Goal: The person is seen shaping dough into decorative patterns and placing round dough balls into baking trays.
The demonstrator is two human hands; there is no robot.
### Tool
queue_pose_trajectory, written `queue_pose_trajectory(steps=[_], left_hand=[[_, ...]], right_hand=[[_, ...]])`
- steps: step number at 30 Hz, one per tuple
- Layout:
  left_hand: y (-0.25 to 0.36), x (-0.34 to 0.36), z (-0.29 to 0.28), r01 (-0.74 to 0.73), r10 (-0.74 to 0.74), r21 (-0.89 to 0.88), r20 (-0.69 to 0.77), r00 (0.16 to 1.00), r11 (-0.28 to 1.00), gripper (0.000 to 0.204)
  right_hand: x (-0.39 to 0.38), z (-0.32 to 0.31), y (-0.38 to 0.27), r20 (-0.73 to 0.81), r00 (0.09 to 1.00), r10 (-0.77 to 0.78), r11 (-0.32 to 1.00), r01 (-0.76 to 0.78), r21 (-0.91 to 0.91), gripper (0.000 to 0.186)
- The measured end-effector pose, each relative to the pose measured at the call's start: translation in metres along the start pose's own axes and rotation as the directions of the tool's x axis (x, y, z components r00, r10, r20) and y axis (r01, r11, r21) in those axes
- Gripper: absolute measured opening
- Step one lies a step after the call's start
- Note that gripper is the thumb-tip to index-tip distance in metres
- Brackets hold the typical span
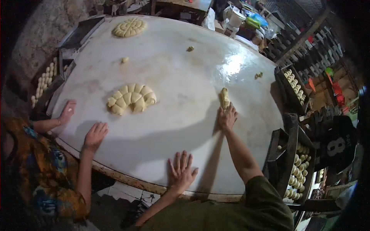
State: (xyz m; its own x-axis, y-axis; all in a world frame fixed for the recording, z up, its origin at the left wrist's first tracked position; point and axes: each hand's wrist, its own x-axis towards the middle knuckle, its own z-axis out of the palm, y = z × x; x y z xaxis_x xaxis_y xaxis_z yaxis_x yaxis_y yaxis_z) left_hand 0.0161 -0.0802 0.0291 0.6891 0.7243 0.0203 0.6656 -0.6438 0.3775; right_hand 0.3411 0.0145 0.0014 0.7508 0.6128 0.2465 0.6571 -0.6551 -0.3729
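My left hand (181,173) lies flat near the front edge of the pale tabletop (173,131), its fingers spread and nothing in it. Stretched further forward on the right, my right hand (228,116) has its fingers over the near end of a short strip of dough (224,97); the covered end is hidden. To the left of that strip lies a curved group of cut dough pieces (133,98), touching one another in an arc. A round of cut dough (129,27) rests at the far left of the table.
At the left, a co-worker's hands (95,135) rest on the table. Small dough scraps (124,60) lie about, some farther right (258,75). Trays of dough balls stand along the left (61,79) and right sides (295,131). A white bucket (236,18) is beyond the table.
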Motion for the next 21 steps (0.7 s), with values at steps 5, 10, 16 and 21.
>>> queue_pose_trajectory(steps=[5, 10, 16, 21], left_hand=[[0.013, 0.016, 0.014, 0.017, -0.021, -0.035, -0.113, 0.993, 0.999, 0.065], [0.019, 0.041, -0.004, -0.167, 0.116, -0.214, -0.23, 0.966, 0.962, 0.048], [0.029, 0.065, 0.027, 0.272, -0.05, -0.881, 0.275, 0.96, 0.387, 0.05], [0.085, 0.031, 0.052, 0.742, 0.146, -0.584, 0.745, 0.651, -0.329, 0.034]], right_hand=[[0.075, -0.003, 0.008, 0.303, 0.925, 0.232, 0.925, -0.305, 0.225, 0.039], [0.004, -0.013, 0.044, 0.336, 0.941, 0.046, 0.641, -0.285, 0.713, 0.038], [-0.238, -0.076, 0.024, 0.555, 0.83, 0.059, 0.329, -0.541, 0.774, 0.034], [-0.335, -0.142, 0.06, 0.69, 0.724, -0.014, 0.26, -0.663, 0.702, 0.034]])
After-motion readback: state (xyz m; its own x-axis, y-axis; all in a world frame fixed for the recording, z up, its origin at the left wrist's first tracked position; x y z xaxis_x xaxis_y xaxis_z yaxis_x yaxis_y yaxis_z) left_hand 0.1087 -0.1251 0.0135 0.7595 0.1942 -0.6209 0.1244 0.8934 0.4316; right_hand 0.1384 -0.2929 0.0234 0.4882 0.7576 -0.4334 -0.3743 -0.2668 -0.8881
